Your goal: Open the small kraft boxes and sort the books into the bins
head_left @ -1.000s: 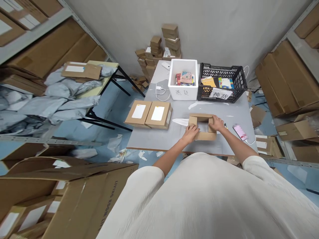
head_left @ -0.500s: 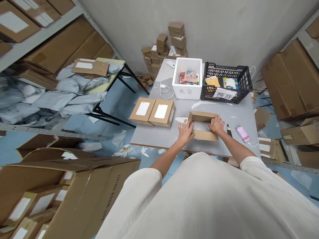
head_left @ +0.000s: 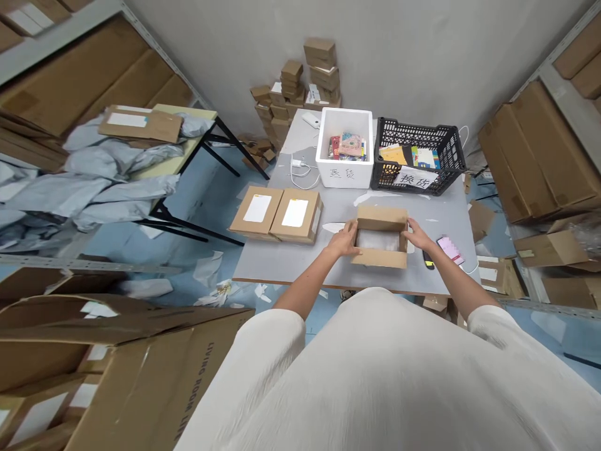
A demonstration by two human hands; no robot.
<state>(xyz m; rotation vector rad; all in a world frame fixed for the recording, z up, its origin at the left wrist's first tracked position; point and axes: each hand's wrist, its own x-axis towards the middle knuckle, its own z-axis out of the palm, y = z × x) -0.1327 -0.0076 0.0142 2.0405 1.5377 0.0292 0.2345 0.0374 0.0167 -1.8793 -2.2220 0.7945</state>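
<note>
Brown rectangular cardboard box [head_left: 379, 258] between left hand [head_left: 344, 240] and right hand [head_left: 417, 236], long axis side-to-side. Both hands' fingers hold its short ends.

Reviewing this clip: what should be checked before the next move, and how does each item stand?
1. Left hand on the open box: ok, at its left end.
2. Right hand on it: ok, at its right end.
3. Firmness of grip: cannot tell.
4. Top open: ok, the inside shows from above.
5. Black-and-yellow cutter outside the box: ok, right of it; blade position, cannot tell.
6. Two labelled boxes apart from it: ok, further left.
</note>
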